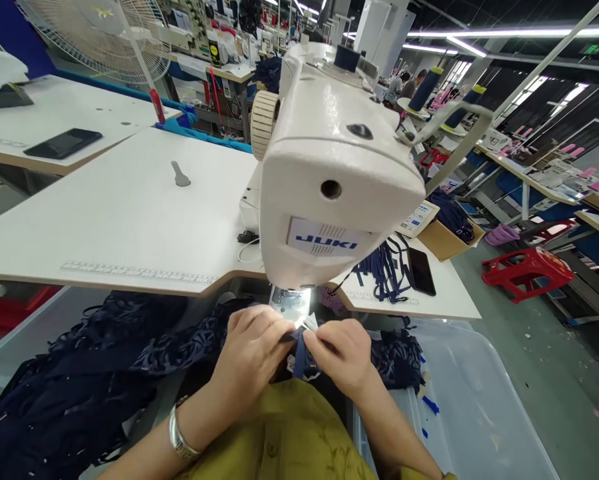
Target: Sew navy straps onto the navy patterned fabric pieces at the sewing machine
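Observation:
Under the lit needle area of a white sewing machine, my left hand is closed with its fingertips pinching navy fabric beside the presser foot. My right hand is closed too, thumb and forefinger pinched at the edge of a narrow navy strip that hangs between both hands. A small white piece shows just above the right fingertips. The needle itself is hidden behind the machine head and my fingers. Patterned navy fabric runs out on both sides below the table edge.
A heap of navy garments fills the left bin. At right are a clear plastic bin, cut navy strips and a phone on the table. A fan, thread cones and a red stool stand around.

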A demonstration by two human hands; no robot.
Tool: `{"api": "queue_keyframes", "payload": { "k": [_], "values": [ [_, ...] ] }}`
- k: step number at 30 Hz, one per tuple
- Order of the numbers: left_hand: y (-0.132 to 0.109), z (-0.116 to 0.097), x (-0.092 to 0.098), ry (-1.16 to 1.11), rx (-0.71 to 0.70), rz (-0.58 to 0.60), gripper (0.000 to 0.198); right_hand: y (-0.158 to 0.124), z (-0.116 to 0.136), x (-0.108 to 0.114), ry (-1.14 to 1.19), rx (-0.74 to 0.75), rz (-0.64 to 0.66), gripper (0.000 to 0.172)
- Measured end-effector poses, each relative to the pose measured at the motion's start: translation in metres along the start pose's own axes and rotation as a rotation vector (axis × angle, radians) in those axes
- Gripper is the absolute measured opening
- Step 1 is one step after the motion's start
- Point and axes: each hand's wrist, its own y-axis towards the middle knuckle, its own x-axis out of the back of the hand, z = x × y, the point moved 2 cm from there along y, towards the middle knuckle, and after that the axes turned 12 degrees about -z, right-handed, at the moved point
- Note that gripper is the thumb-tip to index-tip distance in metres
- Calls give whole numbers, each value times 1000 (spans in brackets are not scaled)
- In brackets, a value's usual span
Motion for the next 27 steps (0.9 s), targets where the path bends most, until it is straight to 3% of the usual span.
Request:
{"api": "queue_keyframes", "payload": {
  "k": [3,5,12,15,17,19,22,25,27],
  "values": [
    [-1,-2,2,-42,-30,-53,6,-14,1,1,-103,344,-103,24],
    [-3,-3,4,-44,-62,-58,4,-17,1,3,-121,461,-126,26],
    [-7,-6,4,-109,-40,13,14,-11,3,1,-104,462,-199,23],
    [-14,-3,1,-255,31,258,22,-8,5,6,-66,315,-76,24],
    [-21,3,-1,-349,144,507,23,-6,4,18,56,130,2,21],
    [-28,11,0,-398,253,669,26,-4,2,35,277,-95,-11,19],
    [-34,22,-1,-403,285,722,32,-1,-3,55,414,-352,-44,22],
    [-38,26,-4,-336,210,716,32,0,-9,55,297,-468,166,6],
    [-39,28,-4,-283,139,650,27,0,-11,49,251,-482,312,39]
  ]
}}
